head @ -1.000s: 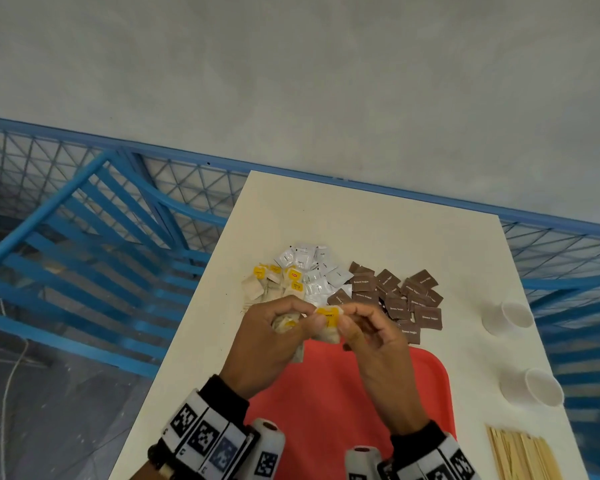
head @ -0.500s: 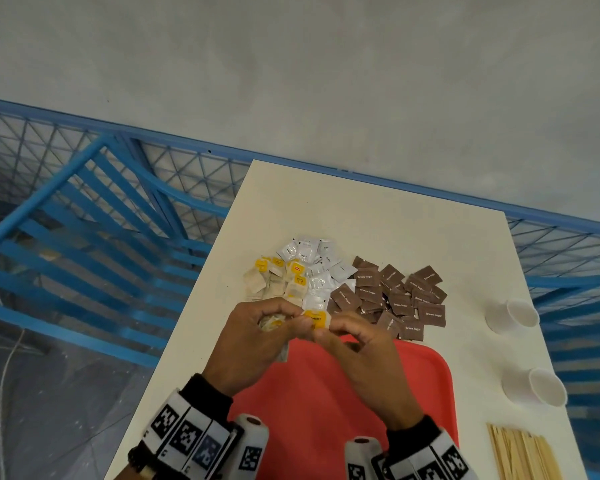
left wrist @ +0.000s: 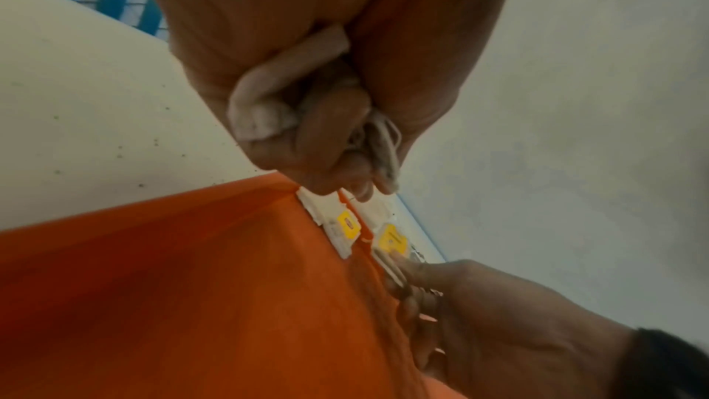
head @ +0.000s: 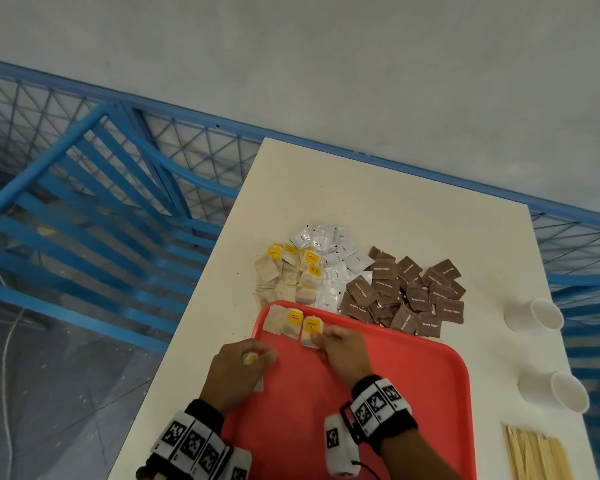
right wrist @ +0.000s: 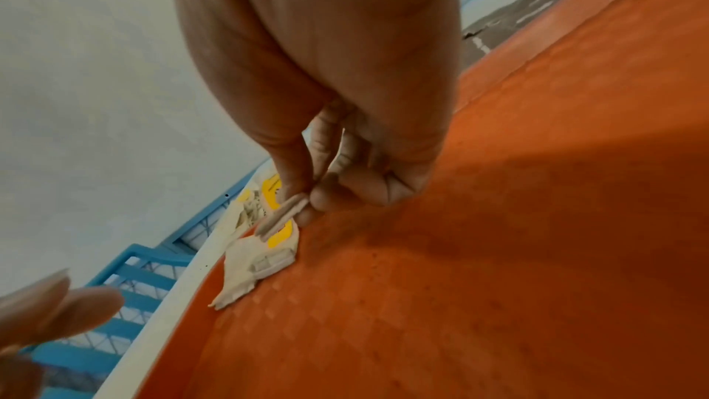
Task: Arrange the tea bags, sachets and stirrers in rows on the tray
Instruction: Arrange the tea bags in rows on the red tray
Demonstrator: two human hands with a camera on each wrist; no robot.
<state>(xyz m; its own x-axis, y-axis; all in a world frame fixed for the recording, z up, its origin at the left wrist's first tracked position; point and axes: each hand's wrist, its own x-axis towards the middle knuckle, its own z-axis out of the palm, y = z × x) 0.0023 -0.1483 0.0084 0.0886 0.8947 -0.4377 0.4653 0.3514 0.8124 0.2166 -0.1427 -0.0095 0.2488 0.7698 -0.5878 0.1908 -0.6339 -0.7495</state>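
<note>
Tea bag (head: 311,332) w/ yellow tag sits at the far left corner of the red tray (head: 395,393), just right of two other bags (head: 284,320) already laid side by side there. Right hand (head: 343,351) pinches its near edge between thumb and fingertips, pressing it to the tray floor. Left hand (head: 238,372) hovers over the tray's left rim, fist curled round a bunch of spare tea bags (left wrist: 268,102); the two hands are apart.

Rest of the stock is off the tray: tea bag pile (head: 288,275), white sachets (head: 329,258), brown sachets (head: 409,292) beyond the far rim, wood stirrers (head: 534,455) near right, two paper cups (head: 534,315).

Risks, prob.: bag lifts or skews when fingers let go, since it's light and string/tag may cling to the fingers; it could overlap its neighbour and spoil the row. Squeezed bunch in left fist may crumple, tangle strings, or drop one.
</note>
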